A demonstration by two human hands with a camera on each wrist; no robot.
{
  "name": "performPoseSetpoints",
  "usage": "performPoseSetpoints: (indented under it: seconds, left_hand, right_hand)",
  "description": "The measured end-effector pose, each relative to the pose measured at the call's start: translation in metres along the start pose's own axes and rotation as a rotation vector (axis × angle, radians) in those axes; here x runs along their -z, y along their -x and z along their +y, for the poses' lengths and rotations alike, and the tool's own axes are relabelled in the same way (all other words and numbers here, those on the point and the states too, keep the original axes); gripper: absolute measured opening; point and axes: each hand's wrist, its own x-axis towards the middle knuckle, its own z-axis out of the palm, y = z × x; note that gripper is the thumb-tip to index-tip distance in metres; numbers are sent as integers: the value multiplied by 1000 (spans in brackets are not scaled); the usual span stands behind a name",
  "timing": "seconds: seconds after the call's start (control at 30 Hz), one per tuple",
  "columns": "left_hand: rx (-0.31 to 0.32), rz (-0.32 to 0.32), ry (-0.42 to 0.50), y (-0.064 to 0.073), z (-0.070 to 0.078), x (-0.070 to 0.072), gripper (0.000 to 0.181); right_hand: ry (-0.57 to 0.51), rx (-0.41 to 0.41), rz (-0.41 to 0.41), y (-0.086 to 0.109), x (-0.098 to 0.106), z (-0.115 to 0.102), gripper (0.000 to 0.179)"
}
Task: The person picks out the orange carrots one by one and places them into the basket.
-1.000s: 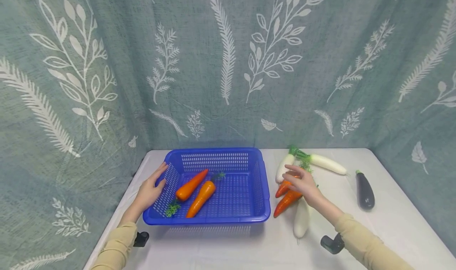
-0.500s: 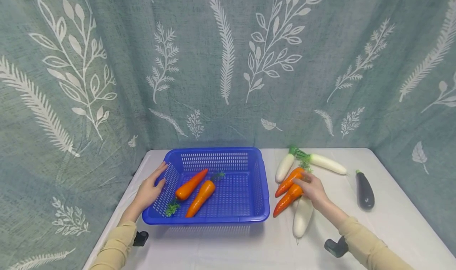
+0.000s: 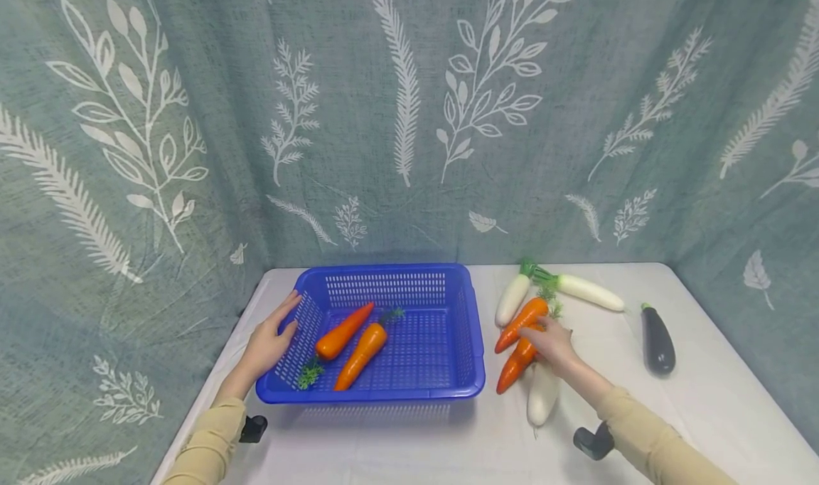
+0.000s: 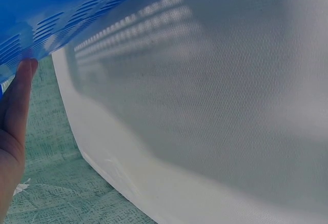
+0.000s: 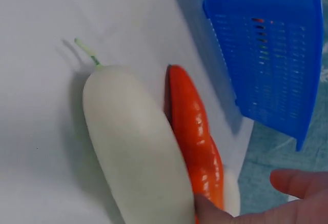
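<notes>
My right hand point(image 3: 555, 344) pinches the upper part of the nearer orange carrot point(image 3: 515, 368), right of the basket. In the right wrist view the thumb lies against that carrot point(image 5: 190, 121), beside a thick white radish point(image 5: 136, 147). Another carrot point(image 3: 521, 326) lies just behind, close to the fingertips. On the left, my left hand point(image 3: 269, 339) rests at the left side of a blue plastic basket point(image 3: 371, 397), fingers relaxed along its rim. Two carrots, one at the left point(image 3: 345, 332) and one nearer the middle point(image 3: 362, 357), lie inside the basket.
Behind the right-hand carrots lie two more white radishes, one upright in view point(image 3: 513, 300) and one slanting right point(image 3: 591, 293). A dark eggplant point(image 3: 657, 343) lies farther right on the white table point(image 3: 397, 449). A patterned green curtain point(image 3: 409, 151) surrounds the table's back and sides.
My right hand has come down from above the carrots onto the nearer one and now pinches it. That carrot has shifted slightly to the right and turned. My left hand stays put.
</notes>
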Motion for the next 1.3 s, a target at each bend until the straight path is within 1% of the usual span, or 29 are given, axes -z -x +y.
performPoseSetpoints:
  seconds: [0.13,0.2,0.33,0.47,0.6,0.7,0.87,0.97,1.3]
  left_hand:
    - [-14,16,-10,0,1,0,48]
    - [-20,22,-12,1,1,0,47]
    - [-4,12,-8,1,2,0,48]
    - [21,-7,-1,1,1,0,48]
    - [10,3,3,0,1,0,48]
    - [-3,11,2,0,1,0,48]
    - [6,-2,4,0,2,0,48]
    - [8,-6,4,-1,2,-1,48]
    - [13,-4,10,-1,-2,-1,48]
  right_hand:
    - [-15,-35,-21,-5,-1,2,58]
    - [-12,-37,-27,-8,-2,3,59]
    - [27,-41,-37,-14,-3,4,56]
    - [69,-81,-29,-19,-6,1,54]
    - [67,-126,-20,-23,-9,-3,53]
    - [46,-142,-6,-28,-11,-2,53]
    - [53,-118,19,-32,-13,2,51]
    - [62,-101,15,-32,-13,4,47]
    - [56,-112,-7,-38,-12,6,45]
